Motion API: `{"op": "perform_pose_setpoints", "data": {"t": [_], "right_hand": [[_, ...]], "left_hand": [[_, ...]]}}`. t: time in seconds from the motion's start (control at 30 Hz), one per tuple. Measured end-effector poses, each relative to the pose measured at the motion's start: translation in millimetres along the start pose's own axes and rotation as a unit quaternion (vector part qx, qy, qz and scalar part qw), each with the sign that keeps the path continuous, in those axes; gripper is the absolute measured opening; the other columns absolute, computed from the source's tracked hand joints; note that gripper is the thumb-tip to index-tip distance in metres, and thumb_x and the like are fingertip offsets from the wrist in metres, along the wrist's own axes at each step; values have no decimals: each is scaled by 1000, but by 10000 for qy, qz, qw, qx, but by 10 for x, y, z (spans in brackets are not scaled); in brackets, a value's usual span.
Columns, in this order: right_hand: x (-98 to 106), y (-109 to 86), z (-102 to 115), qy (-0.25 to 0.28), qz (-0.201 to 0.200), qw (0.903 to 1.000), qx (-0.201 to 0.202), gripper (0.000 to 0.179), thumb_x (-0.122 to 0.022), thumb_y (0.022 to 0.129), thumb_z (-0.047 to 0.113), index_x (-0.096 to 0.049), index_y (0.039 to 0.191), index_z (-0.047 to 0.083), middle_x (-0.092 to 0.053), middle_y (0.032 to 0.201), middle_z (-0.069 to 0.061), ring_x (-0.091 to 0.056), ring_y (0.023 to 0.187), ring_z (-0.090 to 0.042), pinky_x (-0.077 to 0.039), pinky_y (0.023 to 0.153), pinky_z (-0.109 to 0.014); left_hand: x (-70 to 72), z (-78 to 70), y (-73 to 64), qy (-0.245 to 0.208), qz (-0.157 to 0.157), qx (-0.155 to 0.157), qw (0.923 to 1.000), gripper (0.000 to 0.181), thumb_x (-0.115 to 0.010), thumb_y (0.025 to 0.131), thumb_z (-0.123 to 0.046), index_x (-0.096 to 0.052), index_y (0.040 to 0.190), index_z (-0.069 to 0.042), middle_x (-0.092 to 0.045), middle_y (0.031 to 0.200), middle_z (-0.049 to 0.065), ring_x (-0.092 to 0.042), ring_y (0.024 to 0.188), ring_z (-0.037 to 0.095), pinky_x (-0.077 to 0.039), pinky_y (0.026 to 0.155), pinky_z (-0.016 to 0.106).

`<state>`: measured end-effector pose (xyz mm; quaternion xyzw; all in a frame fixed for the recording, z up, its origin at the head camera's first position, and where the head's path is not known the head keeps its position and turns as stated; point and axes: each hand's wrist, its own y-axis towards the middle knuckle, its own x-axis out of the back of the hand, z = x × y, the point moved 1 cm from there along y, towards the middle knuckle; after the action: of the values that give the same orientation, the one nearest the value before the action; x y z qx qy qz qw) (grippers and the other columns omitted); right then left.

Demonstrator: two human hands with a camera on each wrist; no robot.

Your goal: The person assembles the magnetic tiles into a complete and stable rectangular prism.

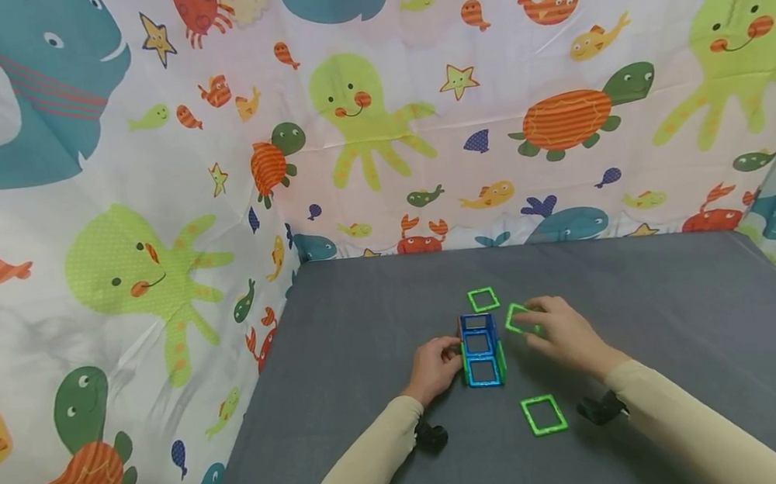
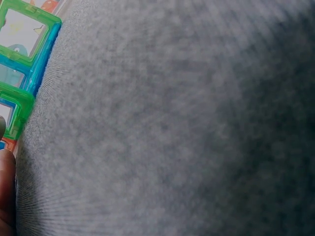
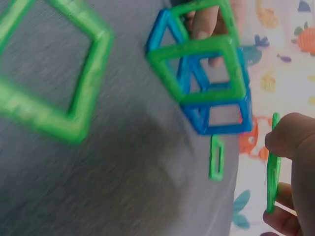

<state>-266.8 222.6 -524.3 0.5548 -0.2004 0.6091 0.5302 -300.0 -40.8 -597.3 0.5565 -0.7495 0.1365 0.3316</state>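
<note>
A small structure of blue and green magnetic tile frames (image 1: 481,358) stands on the grey surface in the middle of the head view. Against its left side, my left hand (image 1: 434,370) grips it with curled fingers. The left wrist view catches only part of that structure (image 2: 44,56) and two fingertips (image 2: 7,182) at the left edge. Right of the structure, my right hand (image 1: 568,334) pinches a green square magnetic tile (image 1: 510,316). In the right wrist view this tile (image 3: 273,172) is edge-on between thumb and fingers, apart from the structure.
One loose green square tile (image 1: 486,309) lies just behind the structure. Another green square tile (image 1: 550,430) lies nearer, in front of the right hand. A cloth printed with sea animals (image 1: 384,203) hangs behind the grey surface (image 1: 338,309) and along its left side.
</note>
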Motion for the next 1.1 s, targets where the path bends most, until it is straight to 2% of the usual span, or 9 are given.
{"op": "perform_pose_setpoints", "data": {"t": [0.2, 0.43, 0.73, 1.1], "right_hand": [[-109, 220, 185, 28, 251, 9986, 464, 28, -76, 88, 12, -77, 115, 12, -66, 124, -22, -60, 112, -41, -53, 91, -57], [-206, 368, 306, 258, 427, 9962, 715, 23, -75, 88, 13, -79, 111, 12, -65, 124, -22, -60, 112, -39, -53, 91, -56], [-287, 444, 305, 320, 453, 9946, 882, 20, -71, 87, 9, -81, 105, 12, -66, 125, -23, -61, 111, -39, -52, 91, -56], [-329, 467, 344, 460, 411, 9942, 880, 17, -71, 86, 6, -81, 98, 12, -67, 123, -20, -60, 110, -38, -52, 90, -54]], "left_hand": [[1, 13, 4, 67, -28, 24, 10000, 27, -70, 92, -12, -75, 118, -9, -71, 86, 3, -52, 67, 1, -45, 63, 17], [-5, 2, 3, 91, -79, -122, 9999, 27, -69, 92, -10, -75, 118, -8, -71, 84, 4, -54, 65, 1, -45, 62, 18], [1, -7, 2, 24, -9, -86, 10000, 27, -68, 94, -11, -75, 120, -8, -71, 86, 4, -52, 66, 0, -45, 62, 17], [-16, 43, 6, 138, -83, -211, 9996, 26, -67, 93, -10, -76, 118, -9, -70, 84, 3, -52, 65, 0, -45, 61, 17]]}}
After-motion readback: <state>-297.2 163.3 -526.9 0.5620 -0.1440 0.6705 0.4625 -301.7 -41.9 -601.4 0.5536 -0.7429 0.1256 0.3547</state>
